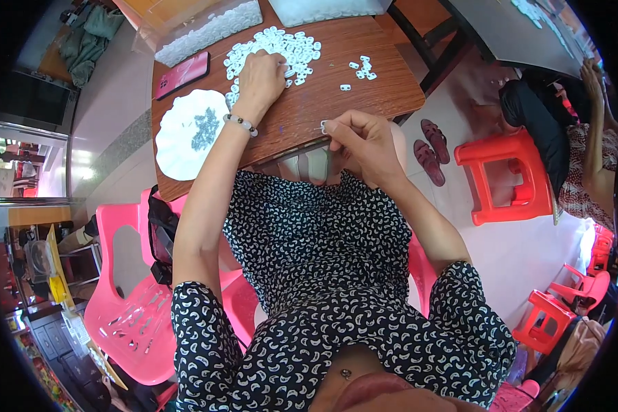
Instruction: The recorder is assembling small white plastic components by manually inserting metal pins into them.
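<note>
Close to the table's front edge, my right hand (369, 145) pinches a small white plastic piece (325, 127) between thumb and fingertips. A thin metal pin seems to stick out of its left side. My left hand (261, 81) rests on a spread pile of similar white pieces (299, 49), each oval with holes. Its fingers are bent together down at the pile, and the fingertips are partly hidden, so what they hold does not show. Beside my left wrist lies a white scalloped plate (175, 147) bearing a heap of small dark grey metal bits (206, 129).
A pink phone (183, 75) lies left of the pile on the brown wooden table (350, 48). Several loose white pieces (365, 68) sit to the right. Clear bins of white pieces (213, 29) stand at the back. A red stool (505, 178) and another person's arm (597, 137) are at right.
</note>
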`<state>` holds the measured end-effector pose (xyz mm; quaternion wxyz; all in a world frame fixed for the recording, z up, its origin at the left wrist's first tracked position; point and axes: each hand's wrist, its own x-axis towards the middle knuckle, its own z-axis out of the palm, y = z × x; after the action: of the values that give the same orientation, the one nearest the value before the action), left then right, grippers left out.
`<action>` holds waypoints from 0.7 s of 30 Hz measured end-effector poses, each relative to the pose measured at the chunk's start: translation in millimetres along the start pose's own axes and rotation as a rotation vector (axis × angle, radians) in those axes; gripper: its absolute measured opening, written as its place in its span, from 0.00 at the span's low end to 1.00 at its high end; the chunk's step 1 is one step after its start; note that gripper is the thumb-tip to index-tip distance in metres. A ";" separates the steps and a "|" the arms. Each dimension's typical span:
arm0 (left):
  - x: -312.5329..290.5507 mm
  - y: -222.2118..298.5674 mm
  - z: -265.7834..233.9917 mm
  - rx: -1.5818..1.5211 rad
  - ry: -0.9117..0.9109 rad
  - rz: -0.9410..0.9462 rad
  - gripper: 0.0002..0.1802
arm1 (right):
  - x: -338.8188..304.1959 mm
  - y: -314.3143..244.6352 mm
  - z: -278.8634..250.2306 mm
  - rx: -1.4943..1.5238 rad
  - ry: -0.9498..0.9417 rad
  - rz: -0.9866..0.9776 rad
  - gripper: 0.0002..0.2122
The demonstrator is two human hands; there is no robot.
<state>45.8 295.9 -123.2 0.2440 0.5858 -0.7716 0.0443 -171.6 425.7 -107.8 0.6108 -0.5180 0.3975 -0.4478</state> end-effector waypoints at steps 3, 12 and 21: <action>-0.6 -7.3 1.5 -0.070 0.021 -0.058 0.11 | 0.8 0.9 1.7 0.012 0.025 -0.019 0.10; -37.2 20.9 -40.1 -1.355 -0.146 -0.756 0.11 | 1.1 -3.0 -2.2 0.049 0.049 -0.066 0.08; -83.9 41.8 -69.9 -1.739 -0.255 -0.902 0.13 | 0.6 -4.0 -1.0 0.193 0.031 -0.068 0.06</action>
<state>46.1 407.6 -88.8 0.4986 0.4419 -0.2605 -0.6987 -173.0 424.6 -104.0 0.6362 -0.4630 0.3439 -0.5124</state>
